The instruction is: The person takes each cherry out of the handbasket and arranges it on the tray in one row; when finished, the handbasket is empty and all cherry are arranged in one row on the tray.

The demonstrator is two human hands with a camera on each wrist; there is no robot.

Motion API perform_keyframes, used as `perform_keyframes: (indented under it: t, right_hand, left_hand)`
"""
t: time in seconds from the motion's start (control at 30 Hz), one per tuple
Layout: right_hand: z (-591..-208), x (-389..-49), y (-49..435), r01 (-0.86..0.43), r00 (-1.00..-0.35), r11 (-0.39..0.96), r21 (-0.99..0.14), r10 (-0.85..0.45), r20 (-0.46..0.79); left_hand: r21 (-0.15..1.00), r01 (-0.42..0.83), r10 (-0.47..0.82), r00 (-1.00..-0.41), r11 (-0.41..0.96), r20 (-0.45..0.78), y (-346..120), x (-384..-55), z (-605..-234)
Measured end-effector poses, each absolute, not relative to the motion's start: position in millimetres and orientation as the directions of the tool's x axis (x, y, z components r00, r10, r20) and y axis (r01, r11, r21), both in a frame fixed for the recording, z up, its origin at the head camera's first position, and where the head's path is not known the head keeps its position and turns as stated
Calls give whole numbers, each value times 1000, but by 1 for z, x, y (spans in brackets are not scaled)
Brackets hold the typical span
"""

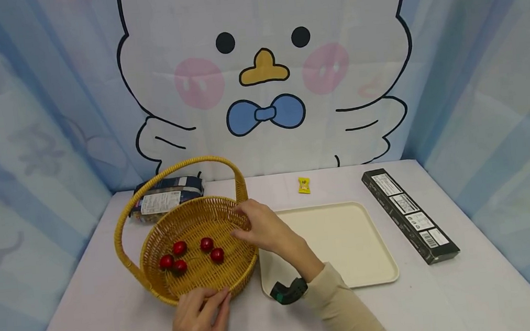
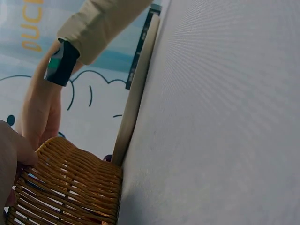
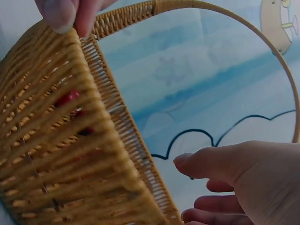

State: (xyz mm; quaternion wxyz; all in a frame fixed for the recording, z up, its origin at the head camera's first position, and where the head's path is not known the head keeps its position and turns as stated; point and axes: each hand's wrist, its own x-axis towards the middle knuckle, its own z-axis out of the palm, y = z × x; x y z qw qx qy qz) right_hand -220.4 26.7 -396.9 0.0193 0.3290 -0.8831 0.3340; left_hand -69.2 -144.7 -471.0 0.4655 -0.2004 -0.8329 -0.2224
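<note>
A round yellow-brown wicker basket [image 1: 193,214] with a tall arched handle stands tilted on the left half of the table. Several dark red cherries [image 1: 206,244] lie on its bottom. My left hand [image 1: 199,321] pinches the near rim between thumb and fingers, as the right wrist view also shows. Over the basket's right rim, by the foot of the handle, reaches my right hand [image 1: 268,228]. In the right wrist view its thumb [image 3: 192,161] stands apart from the fingers, with nothing seen between them. Whether its fingertips touch the rim is unclear.
A cream tray [image 1: 338,243] lies right of the basket, under my right forearm. Farther right is a long black box [image 1: 411,216] with white labels. A small yellow wrapped packet [image 1: 304,185] lies behind the tray, and a dark labelled bag [image 1: 166,198] behind the basket.
</note>
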Motion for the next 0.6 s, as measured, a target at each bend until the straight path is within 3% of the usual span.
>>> perform_keyframes:
  t: [0.6]
  right_hand:
    - [-419, -222, -26, -570, -785, 701, -428, -618, 33]
  left_hand:
    - [212, 547, 130, -519, 810, 845, -146, -68, -472]
